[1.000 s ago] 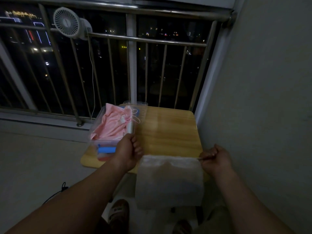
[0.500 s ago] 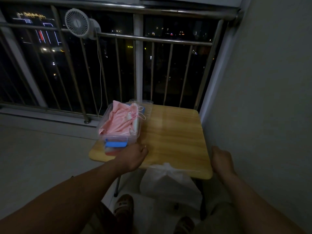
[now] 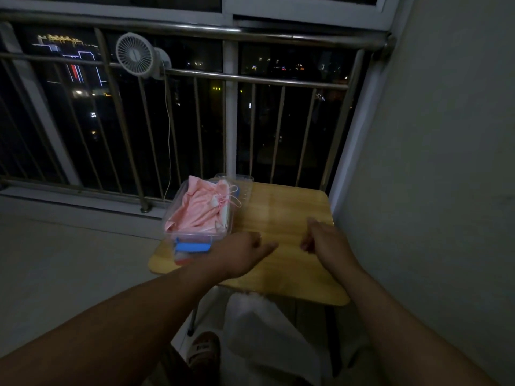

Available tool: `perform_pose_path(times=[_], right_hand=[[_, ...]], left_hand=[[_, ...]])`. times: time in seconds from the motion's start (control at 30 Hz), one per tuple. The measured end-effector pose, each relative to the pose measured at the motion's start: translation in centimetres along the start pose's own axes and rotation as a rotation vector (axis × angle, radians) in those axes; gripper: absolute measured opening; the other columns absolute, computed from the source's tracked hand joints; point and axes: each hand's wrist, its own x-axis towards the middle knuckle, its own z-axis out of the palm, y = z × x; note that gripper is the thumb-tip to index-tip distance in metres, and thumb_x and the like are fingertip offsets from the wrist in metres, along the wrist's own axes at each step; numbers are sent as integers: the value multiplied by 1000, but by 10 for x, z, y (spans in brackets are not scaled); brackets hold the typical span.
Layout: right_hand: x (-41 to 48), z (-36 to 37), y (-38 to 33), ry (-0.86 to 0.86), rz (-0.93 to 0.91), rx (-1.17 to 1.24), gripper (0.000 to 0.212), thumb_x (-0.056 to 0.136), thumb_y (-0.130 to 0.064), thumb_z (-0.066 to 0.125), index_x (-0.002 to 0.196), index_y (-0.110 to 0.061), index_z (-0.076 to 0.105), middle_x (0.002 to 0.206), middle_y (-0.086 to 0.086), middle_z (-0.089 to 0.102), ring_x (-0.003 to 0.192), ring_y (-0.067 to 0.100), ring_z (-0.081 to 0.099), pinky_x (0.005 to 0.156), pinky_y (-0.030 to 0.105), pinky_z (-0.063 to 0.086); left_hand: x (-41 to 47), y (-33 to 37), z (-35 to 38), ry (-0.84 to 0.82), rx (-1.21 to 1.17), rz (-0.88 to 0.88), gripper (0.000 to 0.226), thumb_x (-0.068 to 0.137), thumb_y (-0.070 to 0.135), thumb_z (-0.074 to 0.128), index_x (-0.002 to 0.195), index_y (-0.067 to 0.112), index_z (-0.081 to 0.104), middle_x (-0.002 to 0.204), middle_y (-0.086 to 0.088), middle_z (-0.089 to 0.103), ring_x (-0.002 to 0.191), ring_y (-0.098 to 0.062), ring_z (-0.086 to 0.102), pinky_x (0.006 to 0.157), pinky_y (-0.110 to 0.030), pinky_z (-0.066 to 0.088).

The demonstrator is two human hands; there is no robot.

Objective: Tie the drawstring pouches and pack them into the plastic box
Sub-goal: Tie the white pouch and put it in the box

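1. We see the plastic box (image 3: pixel 173 202) on the left part of the table (image 3: pixel 292 280). Its long axis runs from the table's near edge towards its far edge, with the blue latch (image 3: pixel 192 247) at the near end.
2. A pink pouch (image 3: pixel 195 213) fills the box, its gathered neck and cords pointing to the table's far side.
3. A white pouch (image 3: pixel 250 327) lies below the table's near edge, with its bunched top up against that edge and its length running down towards us.
4. Our left hand (image 3: pixel 242 254) hovers over the table just beside the box's near end, fingers loosely curled and nothing seen in them.
5. Our right hand (image 3: pixel 326 240) is over the table's right part, fingers curled under. In this dim light we cannot tell whether they pinch a cord.
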Motion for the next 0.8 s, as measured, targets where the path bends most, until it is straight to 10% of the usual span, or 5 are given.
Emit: perform_pose_path(times=[0.17,0.27,0.4,0.53,0.8], right_hand=[[-2,20,-44,-223,-206,-62,47,110,-46,32,117,-32,76,127,-10,62,109,0,53,84,16,37],[-1,25,-42,-273,-204,18,43,108,-53,33,130,-40,68,151,-5,51,142,10,42,105,27,34],[-3,27,-9,-145,52,388,44,109,-46,34,138,-23,58,137,2,63,122,18,60,107,43,45],[-24,53,41,-394,0,-4,37,107,-41,49,140,-28,60,139,-9,62,120,6,59,98,22,47],[-49,96,47,-336,-3,120,24,105,-41,52,114,-32,72,108,-24,67,99,-14,57,84,7,41]], left_hand=[[21,37,8,17,-72,101,54,103,61,37,113,16,67,97,-7,72,84,-20,67,80,-45,57],[23,45,4,48,-217,157,40,111,35,36,125,10,64,105,-15,70,89,-26,65,70,-33,47],[26,43,0,104,-446,-19,46,110,44,38,74,22,56,67,-3,54,61,-19,49,61,-32,37],[33,43,-5,87,-797,-212,41,107,42,44,73,19,50,53,5,42,47,-14,33,49,-26,26],[44,53,-8,7,-1335,-308,45,107,39,45,66,23,37,57,2,31,49,-13,21,41,-24,19]])
